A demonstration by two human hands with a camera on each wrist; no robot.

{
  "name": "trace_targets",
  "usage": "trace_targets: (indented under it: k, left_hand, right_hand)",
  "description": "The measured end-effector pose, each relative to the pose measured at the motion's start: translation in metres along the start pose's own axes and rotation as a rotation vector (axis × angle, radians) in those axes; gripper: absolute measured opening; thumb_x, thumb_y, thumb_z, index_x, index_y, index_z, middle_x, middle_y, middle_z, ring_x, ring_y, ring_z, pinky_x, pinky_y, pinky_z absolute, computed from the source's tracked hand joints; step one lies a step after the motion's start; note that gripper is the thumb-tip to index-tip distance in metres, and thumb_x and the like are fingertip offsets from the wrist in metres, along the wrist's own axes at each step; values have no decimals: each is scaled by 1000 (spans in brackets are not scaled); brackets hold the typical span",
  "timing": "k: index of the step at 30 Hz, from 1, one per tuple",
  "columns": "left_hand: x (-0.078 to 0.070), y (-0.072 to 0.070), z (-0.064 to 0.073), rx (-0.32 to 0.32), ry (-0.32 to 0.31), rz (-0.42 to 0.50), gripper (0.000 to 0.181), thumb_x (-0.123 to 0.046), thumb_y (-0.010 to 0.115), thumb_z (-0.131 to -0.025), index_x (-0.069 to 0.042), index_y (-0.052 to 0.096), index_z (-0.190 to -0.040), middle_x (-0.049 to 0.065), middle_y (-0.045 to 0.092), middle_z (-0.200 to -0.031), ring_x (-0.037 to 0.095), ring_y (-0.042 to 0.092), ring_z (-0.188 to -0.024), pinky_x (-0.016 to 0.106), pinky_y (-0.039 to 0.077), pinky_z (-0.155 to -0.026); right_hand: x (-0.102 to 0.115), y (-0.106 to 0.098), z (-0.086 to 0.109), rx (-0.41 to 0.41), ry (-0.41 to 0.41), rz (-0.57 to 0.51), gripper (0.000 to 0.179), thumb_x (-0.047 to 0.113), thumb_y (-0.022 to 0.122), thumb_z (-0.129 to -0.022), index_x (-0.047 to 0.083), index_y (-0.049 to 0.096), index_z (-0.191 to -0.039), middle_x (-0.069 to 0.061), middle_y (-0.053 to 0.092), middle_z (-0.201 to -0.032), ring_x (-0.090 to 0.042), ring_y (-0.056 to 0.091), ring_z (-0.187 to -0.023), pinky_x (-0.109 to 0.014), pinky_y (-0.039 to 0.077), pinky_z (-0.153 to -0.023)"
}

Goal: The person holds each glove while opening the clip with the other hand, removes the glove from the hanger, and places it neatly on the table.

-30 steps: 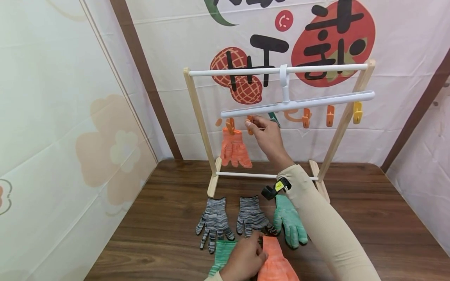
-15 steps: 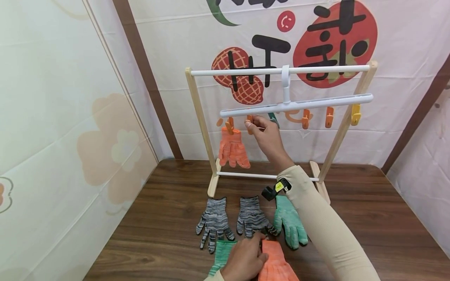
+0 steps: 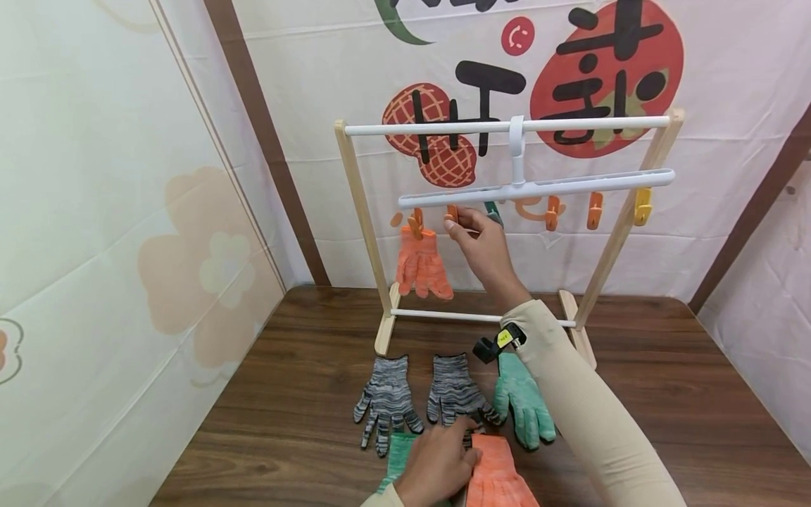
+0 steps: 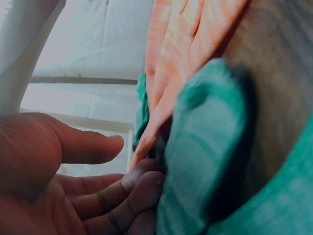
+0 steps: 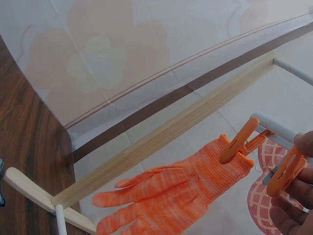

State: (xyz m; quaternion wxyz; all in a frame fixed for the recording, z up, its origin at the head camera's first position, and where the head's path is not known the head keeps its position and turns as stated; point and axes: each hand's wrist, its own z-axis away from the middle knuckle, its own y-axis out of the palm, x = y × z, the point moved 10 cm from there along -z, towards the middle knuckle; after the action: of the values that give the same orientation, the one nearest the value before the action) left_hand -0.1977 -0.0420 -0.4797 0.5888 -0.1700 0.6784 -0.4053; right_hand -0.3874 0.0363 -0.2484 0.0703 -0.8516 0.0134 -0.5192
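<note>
My right hand (image 3: 484, 243) pinches an orange clothespin (image 5: 286, 174) under the white hanger (image 3: 538, 189). Beside it, another orange clothespin (image 5: 239, 139) grips the cuff of an orange glove (image 5: 181, 191), which hangs fingers down. Down on the table my left hand (image 3: 440, 458) rests at the edge of a second orange glove (image 3: 497, 472). In the left wrist view its fingertips (image 4: 146, 178) touch the glove edge, while the thumb stands apart. A green glove (image 3: 399, 458) lies partly hidden under that hand.
Two grey striped gloves (image 3: 386, 398) (image 3: 456, 387) and another green glove (image 3: 522, 401) lie before the wooden rack (image 3: 361, 218). Farther right on the hanger are a dark green clothespin (image 3: 494, 211), two orange ones (image 3: 552, 213) (image 3: 594, 211) and a yellow one (image 3: 643, 206).
The hanging orange glove sways slightly. My left hand has shifted a little down and left, off the upper edge of the orange glove. The right hand keeps its pinch on the clothespin.
</note>
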Motion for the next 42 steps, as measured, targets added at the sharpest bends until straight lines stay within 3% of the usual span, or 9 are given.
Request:
trace_targets:
  k: [7, 11, 16, 21, 26, 31, 36, 42]
  left_hand:
    - [-1, -29, -5, -132, 29, -80, 32, -27, 71, -96, -11, 69, -124, -16, 50, -54, 2, 43, -41, 26, 34, -39]
    - [-1, -57, -14, -216, 39, -95, 31, -26, 70, -98, -9, 69, -124, -17, 53, -58, 1, 43, -42, 25, 34, -41]
    - [6, -100, -38, -335, 54, -73, 27, -24, 65, -101, -7, 67, -123, -10, 62, -69, 3, 47, -45, 25, 37, -42]
    - [24, -144, -63, -450, -7, -32, 25, -24, 65, -101, -8, 69, -120, -1, 71, -81, 8, 58, -58, 32, 47, -53]
    - [40, -178, -80, -550, -66, 21, 24, -24, 64, -101, -8, 70, -118, 3, 74, -91, 18, 68, -72, 41, 53, -65]
    - [50, -196, -91, -593, -95, 95, 24, -21, 62, -102, -6, 69, -119, 7, 74, -93, 21, 71, -76, 42, 54, -71]
    - [49, -212, -100, -614, -92, 124, 25, -21, 61, -102, -5, 70, -118, 8, 75, -94, 23, 71, -78, 42, 54, -72]
    - [53, -228, -111, -633, -95, 128, 27, -19, 60, -101, -2, 69, -121, 12, 73, -108, 28, 69, -98, 46, 52, -87]
  right_hand:
    - [-10, -1, 3, -5, 14, 48, 47, 32, 66, -101, 6, 60, -140, -10, 65, -128, -22, 60, -116, -41, 49, -100]
    - [-17, -2, 4, -6, 30, 85, 49, 33, 66, -101, 6, 59, -141, -11, 64, -129, -23, 60, -119, -41, 48, -101]
    - [-24, -2, 5, -9, 39, 102, 48, 31, 66, -101, 4, 60, -140, -13, 65, -128, -26, 60, -119, -43, 48, -100]
    - [-32, 2, 7, -1, 61, 119, 47, 30, 66, -101, 4, 60, -139, -14, 65, -129, -25, 60, -120, -43, 48, -101]
    - [-35, 6, 7, 1, 64, 130, 48, 29, 67, -100, 2, 60, -139, -14, 65, -130, -25, 60, -121, -44, 48, -102]
    - [-32, 5, 4, 0, 47, 140, 47, 27, 66, -101, 1, 59, -140, -14, 66, -129, -25, 60, -120, -43, 48, -102]
    - [-30, 4, 0, 4, 47, 147, 47, 28, 66, -101, 2, 59, -139, -14, 66, -128, -25, 60, -119, -44, 48, -102]
    - [-37, 8, 1, 21, 83, 185, 49, 31, 65, -101, 1, 57, -140, -14, 66, -128, -26, 59, -120, -43, 46, -103]
